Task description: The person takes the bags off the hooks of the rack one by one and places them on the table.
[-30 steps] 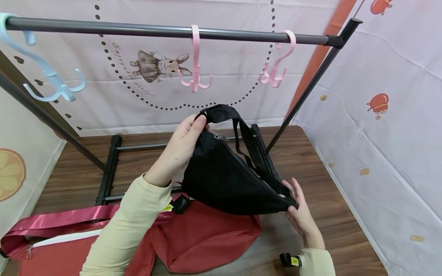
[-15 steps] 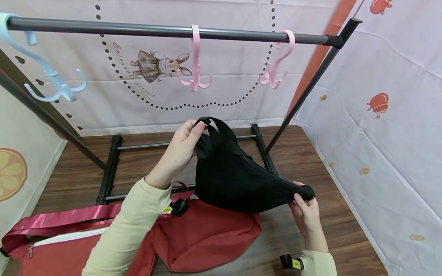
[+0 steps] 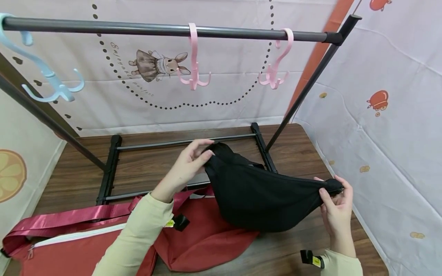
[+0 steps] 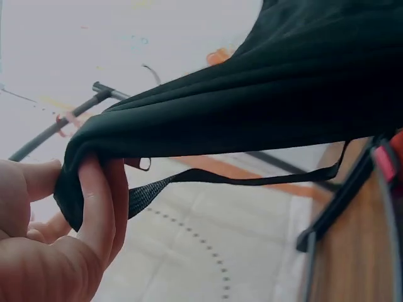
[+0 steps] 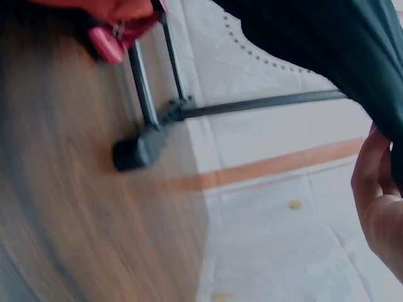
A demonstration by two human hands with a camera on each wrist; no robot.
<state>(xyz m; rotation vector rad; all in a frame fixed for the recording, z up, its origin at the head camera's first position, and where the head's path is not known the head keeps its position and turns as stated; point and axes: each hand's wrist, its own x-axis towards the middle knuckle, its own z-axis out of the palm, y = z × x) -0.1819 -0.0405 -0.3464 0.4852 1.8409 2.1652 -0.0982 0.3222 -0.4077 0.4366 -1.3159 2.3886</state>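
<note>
A black waist bag point(image 3: 262, 195) is stretched between both hands, over the wooden surface and partly in front of a red bag point(image 3: 200, 234). The left hand point(image 3: 188, 163) pinches its left end; in the left wrist view, the fingers point(image 4: 97, 211) and thumb curl round that end, with a black strap point(image 4: 252, 179) hanging loose below. At the other end the right hand point(image 3: 338, 209) grips the tapered tip between thumb and fingers. A zipper runs along the top edge of the waist bag. In the right wrist view the right hand point(image 5: 381, 195) is partly cut off by the frame.
A dark rack bar point(image 3: 138, 28) crosses above, bearing a light blue hook point(image 3: 55, 82) and two pink hooks, one central point(image 3: 194, 57) and one to the right point(image 3: 276, 63). The rack's base point(image 3: 110, 168) stands on the wooden surface point(image 3: 165, 163). A red bag with a white zipper point(image 3: 79, 234) lies front left.
The right hand has moved right and up, drawing the waist bag out wider and more level. My left hand has lowered slightly, and the strap has dropped behind the bag.
</note>
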